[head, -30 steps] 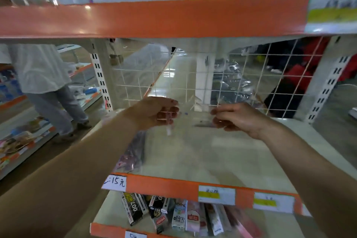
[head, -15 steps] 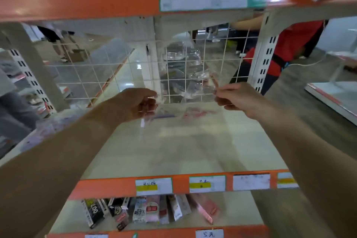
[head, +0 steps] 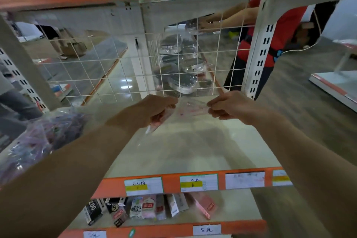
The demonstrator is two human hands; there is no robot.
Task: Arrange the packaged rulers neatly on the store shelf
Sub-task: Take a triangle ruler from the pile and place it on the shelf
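Note:
A clear packaged ruler (head: 190, 109) with faint pink print hangs just above the back of the pale shelf (head: 185, 149), close to the white wire grid (head: 135, 67). My left hand (head: 156, 111) pinches its left end, and a second clear packet pokes down from under that hand. My right hand (head: 229, 107) pinches the ruler's right end. A heap of more clear packets (head: 38, 135) lies at the shelf's left side, partly behind my left forearm.
Orange shelf lips with price labels (head: 193, 182) run across the front. Small boxed goods (head: 146, 208) stand on the shelf below. Behind the grid lie round packaged items (head: 179, 75); a person in red (head: 270, 44) reaches there. Steel uprights (head: 258, 44) flank the bay.
Both hands have carried the ruler packet further back toward the wire grid. The view has swung to the right, and the heap of packets now shows at the left.

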